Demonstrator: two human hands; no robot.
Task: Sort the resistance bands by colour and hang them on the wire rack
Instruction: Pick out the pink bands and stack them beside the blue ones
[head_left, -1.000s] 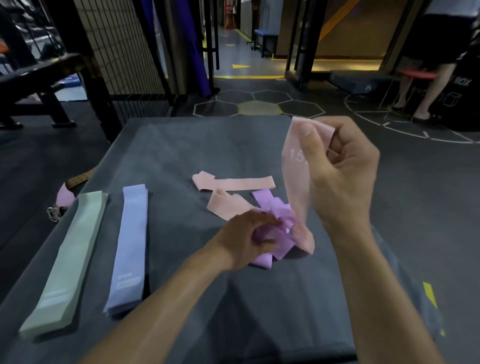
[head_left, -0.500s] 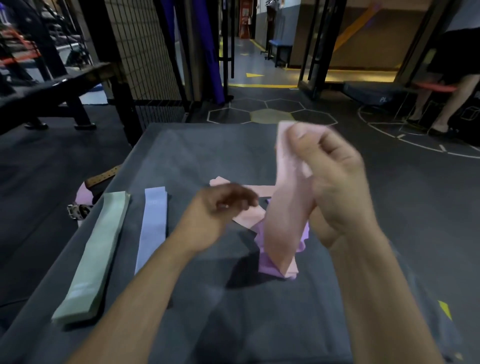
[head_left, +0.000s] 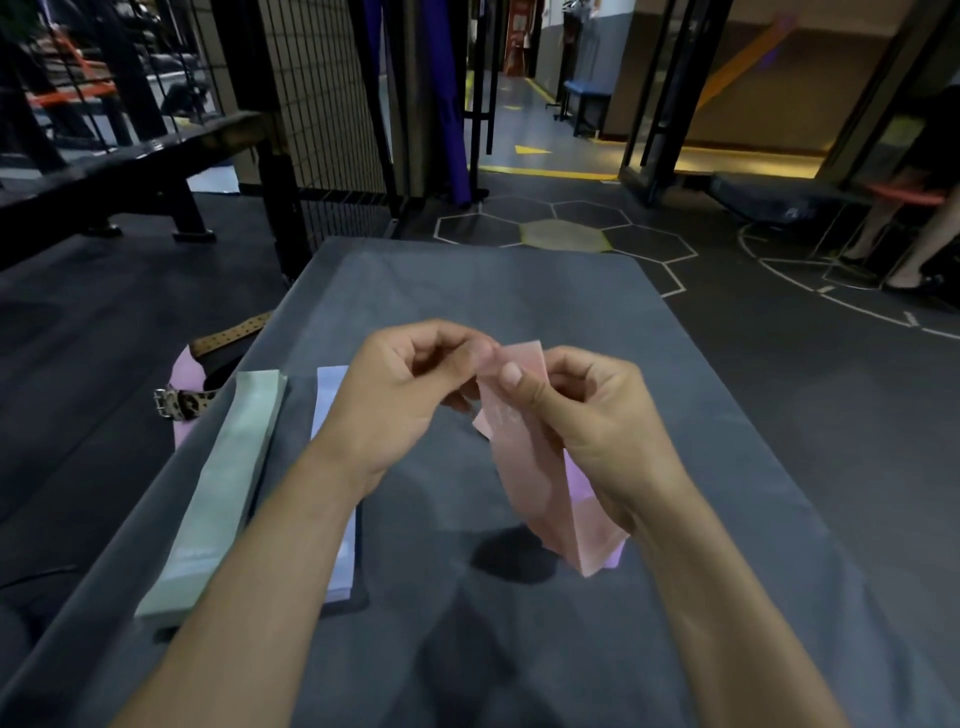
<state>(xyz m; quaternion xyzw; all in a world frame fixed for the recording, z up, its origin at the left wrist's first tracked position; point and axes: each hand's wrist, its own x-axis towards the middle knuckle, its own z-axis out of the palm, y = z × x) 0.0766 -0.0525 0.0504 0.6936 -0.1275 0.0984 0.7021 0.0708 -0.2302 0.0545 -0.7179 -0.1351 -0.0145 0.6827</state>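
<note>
Both hands hold one pink resistance band (head_left: 524, 467) above the grey table (head_left: 519, 291). My left hand (head_left: 405, 395) pinches its top edge, and my right hand (head_left: 582, 415) grips it just below, thumb on the front. The band hangs down as a loop. A purple band (head_left: 576, 475) peeks out behind it, mostly hidden. On the table's left lie a stack of green bands (head_left: 223, 488) and a stack of lilac-blue bands (head_left: 332, 395), partly covered by my left forearm. A black wire rack (head_left: 322, 104) stands behind the table.
A leopard-print strap with a buckle and a pink item (head_left: 182, 395) hang off the table's left edge. A dark bench (head_left: 130, 166) stands at far left. A person's legs (head_left: 914, 234) are at the far right, on the marked floor.
My left hand has come up from the table and taken the pink band's top edge. My right hand has lowered the band toward the middle. The view has tilted up.
</note>
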